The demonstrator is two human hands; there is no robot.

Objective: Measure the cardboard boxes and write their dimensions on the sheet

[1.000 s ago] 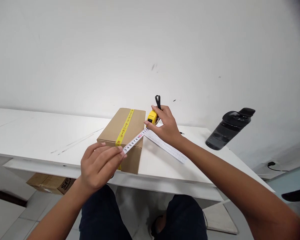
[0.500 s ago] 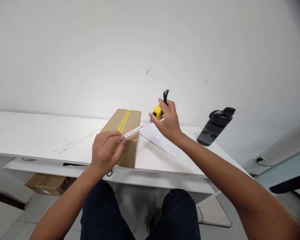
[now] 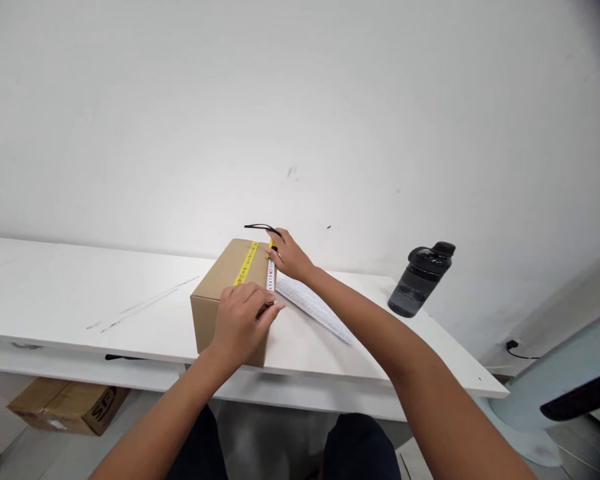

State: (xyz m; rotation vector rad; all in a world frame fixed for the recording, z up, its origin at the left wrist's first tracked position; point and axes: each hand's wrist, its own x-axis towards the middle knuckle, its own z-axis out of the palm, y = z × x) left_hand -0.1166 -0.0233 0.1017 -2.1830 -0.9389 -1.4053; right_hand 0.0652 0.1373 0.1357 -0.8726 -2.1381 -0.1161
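A brown cardboard box point(image 3: 220, 297) sealed with yellow tape stands on the white table point(image 3: 80, 293). My left hand point(image 3: 243, 320) pinches the free end of a white measuring tape blade point(image 3: 270, 275) down at the box's near right corner. My right hand point(image 3: 289, 255) is closed on the yellow tape measure case at the box's far right corner; the case is almost hidden by my fingers, and its black wrist strap point(image 3: 260, 228) sticks out to the left. The blade runs along the box's right top edge between both hands.
A printed white sheet point(image 3: 314, 308) lies on the table right of the box. A dark water bottle point(image 3: 420, 279) stands further right by the wall. Another cardboard box point(image 3: 65, 403) sits on the floor under the table. A chair edge point(image 3: 575, 397) shows at right.
Both hands moved the tape from a diagonal across the box top to lie along its right edge. My right hand came left and down onto the far corner; my left hand shifted right.
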